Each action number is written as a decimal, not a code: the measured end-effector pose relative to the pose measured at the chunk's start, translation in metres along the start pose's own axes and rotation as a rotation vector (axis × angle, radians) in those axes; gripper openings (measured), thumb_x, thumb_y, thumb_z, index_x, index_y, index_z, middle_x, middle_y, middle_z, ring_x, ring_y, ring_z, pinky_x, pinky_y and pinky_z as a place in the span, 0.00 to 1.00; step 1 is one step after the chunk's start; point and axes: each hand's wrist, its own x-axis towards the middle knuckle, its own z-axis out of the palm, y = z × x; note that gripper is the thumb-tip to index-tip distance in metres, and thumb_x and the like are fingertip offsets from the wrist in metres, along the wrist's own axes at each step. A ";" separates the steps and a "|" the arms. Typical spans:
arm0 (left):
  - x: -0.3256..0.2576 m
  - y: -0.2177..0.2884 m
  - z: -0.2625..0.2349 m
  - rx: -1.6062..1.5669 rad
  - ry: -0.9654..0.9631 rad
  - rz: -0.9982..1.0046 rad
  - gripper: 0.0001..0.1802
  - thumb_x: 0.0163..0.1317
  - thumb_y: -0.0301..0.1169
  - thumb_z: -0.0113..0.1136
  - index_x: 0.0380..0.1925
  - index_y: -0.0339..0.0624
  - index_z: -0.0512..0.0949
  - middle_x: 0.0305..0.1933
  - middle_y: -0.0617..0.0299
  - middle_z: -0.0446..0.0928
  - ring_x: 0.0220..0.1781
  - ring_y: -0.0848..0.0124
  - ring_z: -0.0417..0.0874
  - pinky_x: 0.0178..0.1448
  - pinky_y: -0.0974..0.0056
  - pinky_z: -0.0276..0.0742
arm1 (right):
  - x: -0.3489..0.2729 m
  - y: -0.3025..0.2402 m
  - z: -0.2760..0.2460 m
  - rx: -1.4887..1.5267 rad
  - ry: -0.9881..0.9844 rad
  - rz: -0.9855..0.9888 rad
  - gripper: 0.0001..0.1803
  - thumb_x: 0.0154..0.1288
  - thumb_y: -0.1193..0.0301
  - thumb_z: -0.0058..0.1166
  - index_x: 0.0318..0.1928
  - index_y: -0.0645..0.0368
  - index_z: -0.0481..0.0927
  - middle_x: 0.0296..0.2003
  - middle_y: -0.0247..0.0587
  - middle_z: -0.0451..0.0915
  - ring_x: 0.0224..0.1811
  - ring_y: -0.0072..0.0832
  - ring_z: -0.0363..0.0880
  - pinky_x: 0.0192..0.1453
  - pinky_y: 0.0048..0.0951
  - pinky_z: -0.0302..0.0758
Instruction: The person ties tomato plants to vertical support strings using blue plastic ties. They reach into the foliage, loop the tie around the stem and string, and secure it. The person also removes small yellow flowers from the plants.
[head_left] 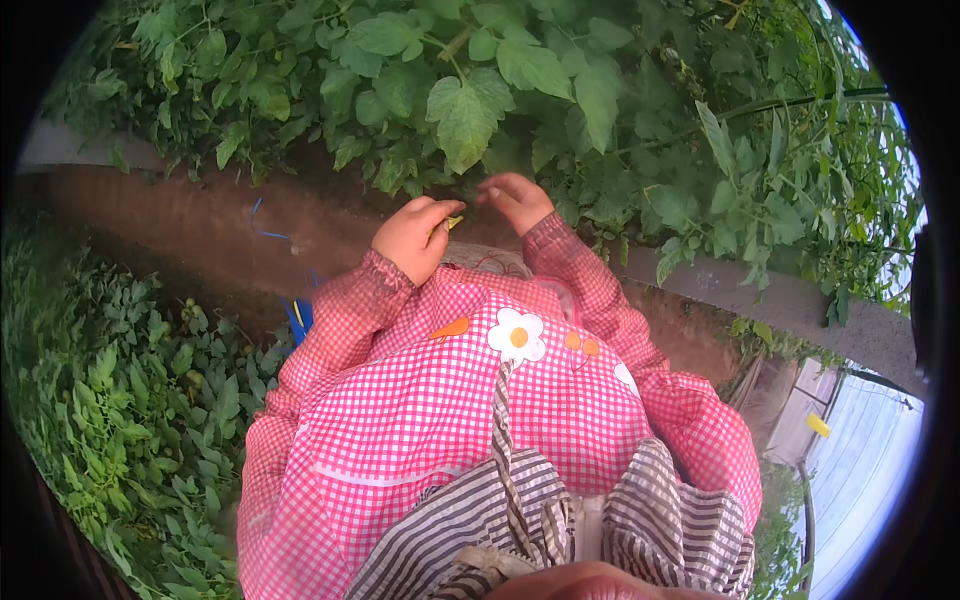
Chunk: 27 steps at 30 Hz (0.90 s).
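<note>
My left hand (410,240) is closed, thumb against fingers, on a small yellow-green piece (454,222). Its kind is too small to make out. A short way to its right, my right hand (517,203) has its fingers curled and thumb and fingertips close together. Whatever is between them, if anything, is too small and blurred to see. The hands are apart, in front of my checked apron (410,410), below the broad serrated leaves (468,112) of a tall plant that looks like tomato. Neither hand visibly touches those leaves.
A grey strip (780,300) runs along the plant row. Brown soil (210,225) lies between rows, with a thin blue string (262,225) over it. More leafy plants (150,420) grow at the left, and a blue object (297,318) shows beside my left sleeve.
</note>
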 end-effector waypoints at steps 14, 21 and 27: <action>0.176 0.083 -0.088 -0.030 0.156 0.073 0.36 0.63 0.19 0.45 0.70 0.50 0.49 0.44 0.61 0.82 0.22 0.88 0.65 0.30 0.80 0.64 | -0.038 0.060 -0.062 0.428 0.407 0.098 0.10 0.67 0.72 0.47 0.45 0.58 0.79 0.32 0.33 0.81 0.31 0.17 0.73 0.38 0.20 0.71; 0.158 0.085 -0.092 0.149 0.112 -0.034 0.39 0.59 0.14 0.43 0.70 0.53 0.50 0.52 0.58 0.79 0.39 0.82 0.76 0.43 0.77 0.69 | -0.039 0.068 -0.063 0.530 0.387 0.088 0.11 0.68 0.71 0.44 0.47 0.58 0.78 0.32 0.32 0.81 0.26 0.13 0.68 0.28 0.16 0.66; 0.152 0.095 -0.076 0.303 0.034 0.037 0.41 0.56 0.12 0.43 0.70 0.53 0.51 0.60 0.55 0.73 0.60 0.71 0.75 0.58 0.70 0.67 | -0.036 0.077 -0.069 0.596 0.415 0.130 0.13 0.69 0.73 0.42 0.51 0.59 0.74 0.37 0.35 0.82 0.29 0.15 0.70 0.32 0.17 0.68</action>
